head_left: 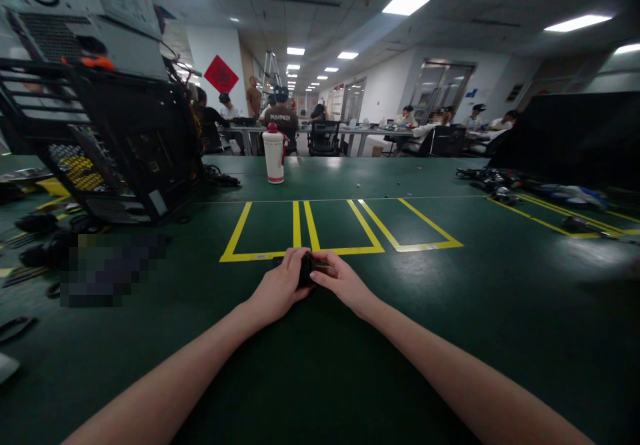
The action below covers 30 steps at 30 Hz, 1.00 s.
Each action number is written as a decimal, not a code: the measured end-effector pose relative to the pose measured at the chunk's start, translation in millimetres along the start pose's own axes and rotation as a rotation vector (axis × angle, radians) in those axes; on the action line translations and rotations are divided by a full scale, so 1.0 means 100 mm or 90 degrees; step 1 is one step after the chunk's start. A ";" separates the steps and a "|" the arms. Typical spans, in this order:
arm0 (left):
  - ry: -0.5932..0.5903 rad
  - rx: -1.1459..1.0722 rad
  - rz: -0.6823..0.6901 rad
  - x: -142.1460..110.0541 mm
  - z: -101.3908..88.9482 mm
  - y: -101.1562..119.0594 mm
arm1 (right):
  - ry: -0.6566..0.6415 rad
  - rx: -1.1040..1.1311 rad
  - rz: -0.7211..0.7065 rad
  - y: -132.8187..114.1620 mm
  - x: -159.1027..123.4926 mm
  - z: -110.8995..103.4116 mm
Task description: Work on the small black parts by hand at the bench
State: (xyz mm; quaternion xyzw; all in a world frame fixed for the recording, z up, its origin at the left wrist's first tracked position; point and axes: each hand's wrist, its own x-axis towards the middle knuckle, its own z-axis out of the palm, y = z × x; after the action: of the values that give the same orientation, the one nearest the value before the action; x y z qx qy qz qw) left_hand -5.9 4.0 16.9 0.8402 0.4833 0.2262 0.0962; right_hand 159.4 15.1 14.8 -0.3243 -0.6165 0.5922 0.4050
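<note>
Both my hands meet over a small black object (306,270) on the green table (450,311), just below the yellow tape boxes (300,231). My left hand (280,286) curls its fingers round the object's left side. My right hand (340,279) pinches it from the right. Most of the object is hidden by my fingers, so I cannot make out what it is.
An open black computer case (115,138) stands at the left with loose parts and cables (45,251) in front. A white bottle with a red cap (274,154) stands behind the tape boxes. More cables and parts (495,181) lie at the right. People sit at far tables.
</note>
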 end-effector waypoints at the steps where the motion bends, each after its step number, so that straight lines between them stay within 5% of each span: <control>1: -0.001 -0.003 0.001 0.00 -0.01 0.00 | -0.010 0.007 -0.005 0.00 0.00 0.00; 30: -0.003 -0.012 -0.001 0.01 -0.01 0.00 | 0.004 -0.014 -0.028 -0.02 -0.02 0.03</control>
State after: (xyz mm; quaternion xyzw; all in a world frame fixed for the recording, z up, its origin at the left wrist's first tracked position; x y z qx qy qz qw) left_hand -6.2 4.9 17.5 0.8394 0.4819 0.2284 0.1054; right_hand 157.7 11.1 17.0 -0.3169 -0.6286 0.5757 0.4159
